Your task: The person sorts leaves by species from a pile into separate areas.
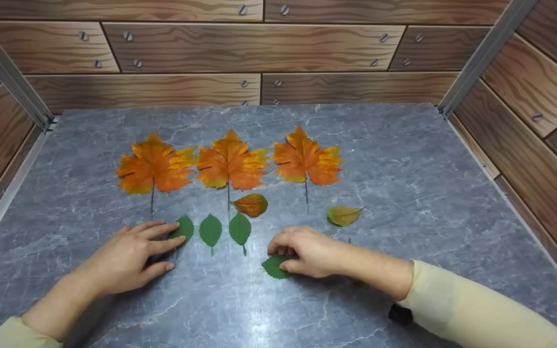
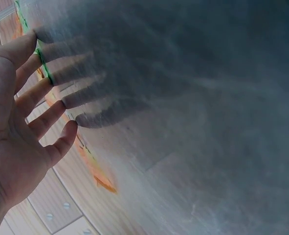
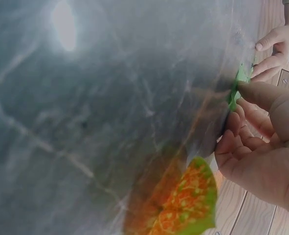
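My left hand (image 1: 126,258) lies with spread fingers, two fingertips touching the leftmost green leaf (image 1: 185,231). Beside that leaf are a second green leaf (image 1: 210,230) and a third one (image 1: 240,229), upright in a row. Right of them my right hand (image 1: 310,252) pinches another green leaf (image 1: 274,267), tip to the left, between thumb and curled fingers. In the right wrist view the thumb of the right hand (image 3: 261,132) presses on this green leaf (image 3: 238,88). The left hand (image 2: 32,107) shows in the left wrist view with its fingertips on the table.
Three orange maple leaves (image 1: 155,166) stand in a row behind the green ones. A small red-brown leaf (image 1: 251,205) lies below the middle one, a yellow-green leaf (image 1: 344,215) farther right. An orange-green leaf (image 3: 188,200) is near the right wrist camera. Wood-patterned walls (image 1: 254,48) surround the table (image 1: 389,159).
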`<act>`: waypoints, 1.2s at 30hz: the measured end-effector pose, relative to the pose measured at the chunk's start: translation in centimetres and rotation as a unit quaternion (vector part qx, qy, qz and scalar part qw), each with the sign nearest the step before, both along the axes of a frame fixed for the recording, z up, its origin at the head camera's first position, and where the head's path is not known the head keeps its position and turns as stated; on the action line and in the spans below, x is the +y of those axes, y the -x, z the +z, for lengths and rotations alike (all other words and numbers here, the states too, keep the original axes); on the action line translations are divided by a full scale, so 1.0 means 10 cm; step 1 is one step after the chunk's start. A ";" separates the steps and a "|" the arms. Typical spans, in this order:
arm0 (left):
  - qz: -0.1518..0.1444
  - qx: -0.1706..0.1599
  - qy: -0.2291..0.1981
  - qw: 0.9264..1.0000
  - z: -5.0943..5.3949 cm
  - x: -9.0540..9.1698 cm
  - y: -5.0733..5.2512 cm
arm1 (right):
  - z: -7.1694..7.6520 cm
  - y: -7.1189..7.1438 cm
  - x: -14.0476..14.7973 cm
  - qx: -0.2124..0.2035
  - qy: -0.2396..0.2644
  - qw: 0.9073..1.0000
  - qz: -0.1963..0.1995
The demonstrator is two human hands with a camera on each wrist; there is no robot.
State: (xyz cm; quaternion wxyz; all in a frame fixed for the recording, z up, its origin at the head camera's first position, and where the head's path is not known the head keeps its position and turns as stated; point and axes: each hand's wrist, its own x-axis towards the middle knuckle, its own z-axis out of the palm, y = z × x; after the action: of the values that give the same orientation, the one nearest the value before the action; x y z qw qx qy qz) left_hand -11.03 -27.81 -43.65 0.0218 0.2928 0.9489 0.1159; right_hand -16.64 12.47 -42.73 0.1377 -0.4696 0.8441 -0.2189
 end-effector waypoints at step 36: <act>0.003 -0.006 0.005 1.000 -0.01 0.01 0.01 | 0.01 0.07 -0.06 -0.019 -0.020 0.998 -0.057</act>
State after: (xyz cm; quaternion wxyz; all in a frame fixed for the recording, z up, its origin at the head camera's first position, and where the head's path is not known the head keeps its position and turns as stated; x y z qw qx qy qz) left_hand -11.15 -27.71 -43.72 0.0286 0.2894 0.9501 0.1132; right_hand -17.38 11.88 -42.62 0.1503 -0.4141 0.8708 -0.2181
